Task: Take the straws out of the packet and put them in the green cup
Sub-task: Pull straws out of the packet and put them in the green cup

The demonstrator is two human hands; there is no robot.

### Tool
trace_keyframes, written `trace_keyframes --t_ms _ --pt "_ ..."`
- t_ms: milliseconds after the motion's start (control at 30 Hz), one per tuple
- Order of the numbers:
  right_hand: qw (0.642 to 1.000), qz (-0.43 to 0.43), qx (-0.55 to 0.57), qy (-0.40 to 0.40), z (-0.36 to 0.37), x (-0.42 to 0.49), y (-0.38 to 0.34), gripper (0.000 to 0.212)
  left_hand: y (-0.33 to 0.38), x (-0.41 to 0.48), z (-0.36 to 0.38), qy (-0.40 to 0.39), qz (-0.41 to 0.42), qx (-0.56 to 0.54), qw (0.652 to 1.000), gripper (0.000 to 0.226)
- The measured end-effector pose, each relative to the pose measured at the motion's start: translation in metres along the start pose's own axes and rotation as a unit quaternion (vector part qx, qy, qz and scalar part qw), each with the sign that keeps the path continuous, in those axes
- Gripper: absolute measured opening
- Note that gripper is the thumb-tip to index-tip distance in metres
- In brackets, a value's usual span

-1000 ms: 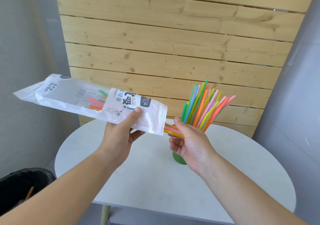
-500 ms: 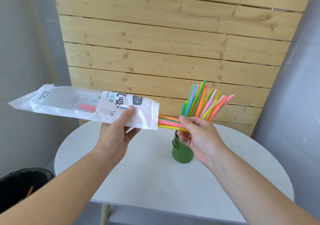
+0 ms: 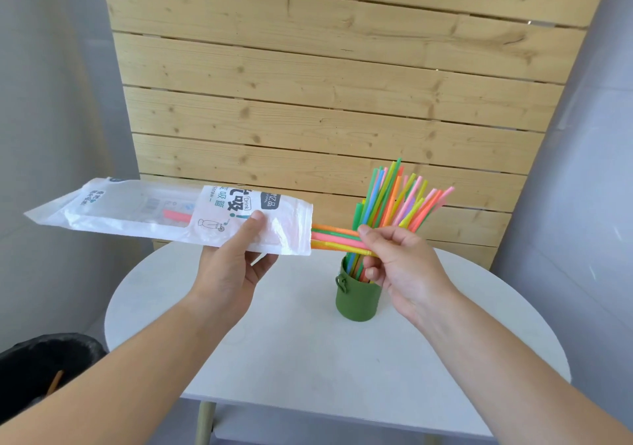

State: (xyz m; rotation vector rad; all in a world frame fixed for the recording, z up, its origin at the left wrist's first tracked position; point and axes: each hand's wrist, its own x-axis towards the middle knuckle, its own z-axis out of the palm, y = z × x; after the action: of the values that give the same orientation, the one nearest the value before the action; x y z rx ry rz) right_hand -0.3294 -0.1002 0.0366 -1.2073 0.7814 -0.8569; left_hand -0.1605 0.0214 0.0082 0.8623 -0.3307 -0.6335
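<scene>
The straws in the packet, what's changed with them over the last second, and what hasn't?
The right hand has drawn a small bunch of straws further out of the packet mouth, toward the right; more of their length now shows. The left hand has levelled the packet. Unchanged: both grips, the green cup standing on the white table, and the fan of straws already in it.

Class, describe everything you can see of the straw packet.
The packet is a long, flat bag of thin whitish plastic with printed labelling. It is held roughly level above the table by the left hand, open end toward the green cup. A few coloured straws poke from its mouth, pinched by the right hand.
</scene>
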Motion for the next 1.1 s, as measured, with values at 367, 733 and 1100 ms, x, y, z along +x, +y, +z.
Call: trace_keyframes --t_ms 367,733,1100 --pt "0.987 -0.097 -0.124 0.024 -0.054 0.008 -0.046 0.01 0.0 0.004 -0.004 0.026 -0.023 -0.047 0.998 0.046" --pt "0.948 -0.123 -0.287 0.052 -0.102 0.01 -0.107 0.017 -0.007 0.006 -0.005 0.046 -0.034 -0.041 0.998 0.045" --pt "0.869 -0.17 -0.463 0.048 -0.103 0.011 -0.126 0.022 -0.007 0.004 -0.004 0.039 -0.032 -0.033 0.998 0.043"
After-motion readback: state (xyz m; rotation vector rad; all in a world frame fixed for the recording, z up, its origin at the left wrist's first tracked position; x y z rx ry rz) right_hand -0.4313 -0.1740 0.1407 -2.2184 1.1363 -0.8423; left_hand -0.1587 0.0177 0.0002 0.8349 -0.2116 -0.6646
